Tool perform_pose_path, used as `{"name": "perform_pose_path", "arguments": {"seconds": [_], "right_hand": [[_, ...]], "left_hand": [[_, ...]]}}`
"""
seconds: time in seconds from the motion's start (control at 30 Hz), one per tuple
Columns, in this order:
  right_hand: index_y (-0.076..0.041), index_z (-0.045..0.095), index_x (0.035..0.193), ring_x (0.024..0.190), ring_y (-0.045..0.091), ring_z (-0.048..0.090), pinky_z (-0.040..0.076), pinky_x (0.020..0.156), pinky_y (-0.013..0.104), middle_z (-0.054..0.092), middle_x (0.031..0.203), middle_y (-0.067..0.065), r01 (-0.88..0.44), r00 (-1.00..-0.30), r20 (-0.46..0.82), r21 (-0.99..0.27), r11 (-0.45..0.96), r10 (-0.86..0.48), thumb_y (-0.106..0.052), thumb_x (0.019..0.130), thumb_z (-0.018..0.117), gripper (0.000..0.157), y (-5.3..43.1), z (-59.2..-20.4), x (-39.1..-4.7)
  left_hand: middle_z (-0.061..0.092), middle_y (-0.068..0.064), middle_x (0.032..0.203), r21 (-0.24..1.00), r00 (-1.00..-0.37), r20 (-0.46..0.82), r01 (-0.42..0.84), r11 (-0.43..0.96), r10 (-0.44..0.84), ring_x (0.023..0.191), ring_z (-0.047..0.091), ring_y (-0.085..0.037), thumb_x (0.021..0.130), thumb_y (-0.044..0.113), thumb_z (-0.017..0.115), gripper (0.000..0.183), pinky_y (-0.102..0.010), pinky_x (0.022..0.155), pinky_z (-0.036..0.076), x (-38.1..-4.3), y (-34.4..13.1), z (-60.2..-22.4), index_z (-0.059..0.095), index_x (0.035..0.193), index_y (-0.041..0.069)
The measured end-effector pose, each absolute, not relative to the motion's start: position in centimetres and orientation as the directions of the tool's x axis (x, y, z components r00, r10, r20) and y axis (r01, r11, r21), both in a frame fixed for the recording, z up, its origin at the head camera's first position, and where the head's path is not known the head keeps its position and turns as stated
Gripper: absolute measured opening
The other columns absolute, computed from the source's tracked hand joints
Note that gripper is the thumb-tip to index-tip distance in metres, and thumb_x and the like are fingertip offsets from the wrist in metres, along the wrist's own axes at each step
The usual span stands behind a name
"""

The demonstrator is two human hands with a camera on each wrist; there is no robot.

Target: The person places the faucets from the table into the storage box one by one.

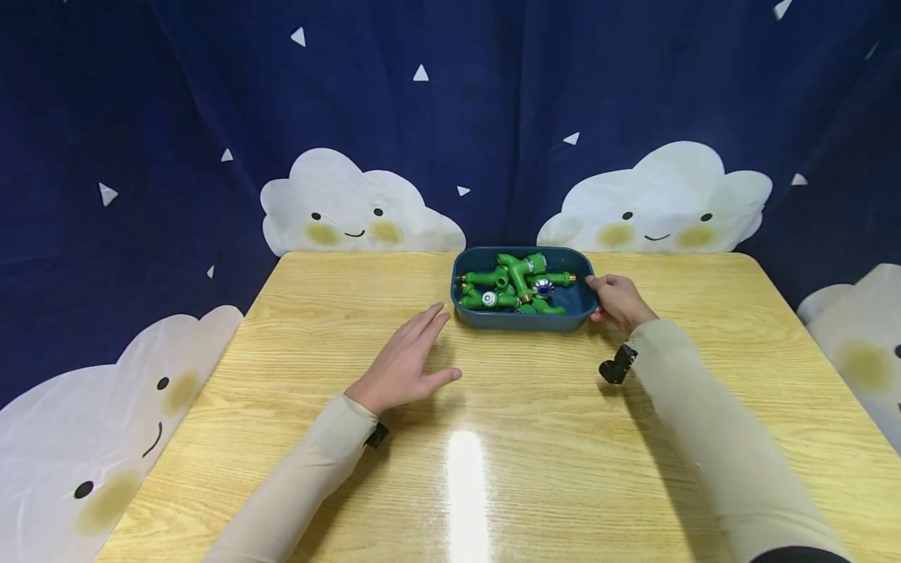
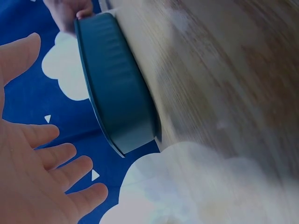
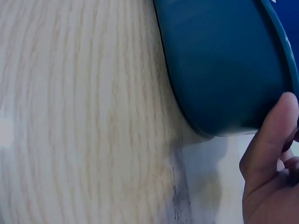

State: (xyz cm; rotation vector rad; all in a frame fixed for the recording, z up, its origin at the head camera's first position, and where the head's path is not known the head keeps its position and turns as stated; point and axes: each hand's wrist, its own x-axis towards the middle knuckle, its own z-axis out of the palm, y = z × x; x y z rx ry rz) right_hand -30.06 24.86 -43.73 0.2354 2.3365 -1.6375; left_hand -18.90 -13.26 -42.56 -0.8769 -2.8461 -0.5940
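A dark blue-green plastic tub (image 1: 521, 320) stands at the back of the table, full of green pipe fittings (image 1: 517, 270). Some have brass-coloured ends. One piece carries a blue and silver knob (image 1: 543, 288), another a round white cap (image 1: 489, 299). At the tub's right end, my right hand (image 1: 619, 301) pinches the rim; the thumb (image 3: 278, 121) lies against the outer wall in the right wrist view. My left hand (image 1: 404, 367) is held with fingers spread near the tub's front left corner. Its bare palm (image 2: 32, 177) faces the left wrist camera and holds nothing.
The light wooden table (image 1: 338, 313) extends in front of the tub and to both sides. Behind it hangs a dark blue curtain (image 1: 493, 94) with white clouds, close to the tub's far side. A black wrist mount (image 1: 618, 364) hangs under my right sleeve.
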Motion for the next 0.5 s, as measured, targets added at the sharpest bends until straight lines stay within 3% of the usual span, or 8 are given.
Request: {"name": "perform_pose_path", "arguments": {"seconds": [0.33,0.5], "right_hand": [[0.001,0.047,0.123,0.049,0.003,0.052,0.055,0.057,0.022,0.046,0.068,-0.004,0.296,-0.948,-0.318,-0.901,0.316,-0.019,-0.04,0.106,0.037,0.045,23.8,-43.9,-31.5],[0.002,0.04,0.141,0.048,0.002,0.052,0.053,0.055,0.02,0.046,0.064,-0.006,0.319,-0.938,-0.345,-0.886,0.336,-0.019,-0.043,0.107,0.033,0.057,24.3,-44.1,-32.0]], "left_hand": [[0.025,-0.014,0.164,0.342,-0.833,0.226,0.553,0.76,0.505,0.149,0.032,-0.035,0.088,0.045,0.07,0.088,-0.054,0.12,0.031,-19.0,-13.8,-42.5,0.03,0.155,0.005],[0.024,-0.014,0.165,0.352,-0.825,0.214,0.565,0.746,0.523,0.149,0.032,-0.035,0.089,0.046,0.068,0.087,-0.054,0.119,0.031,-19.0,-13.4,-42.7,0.03,0.155,0.003]]}}
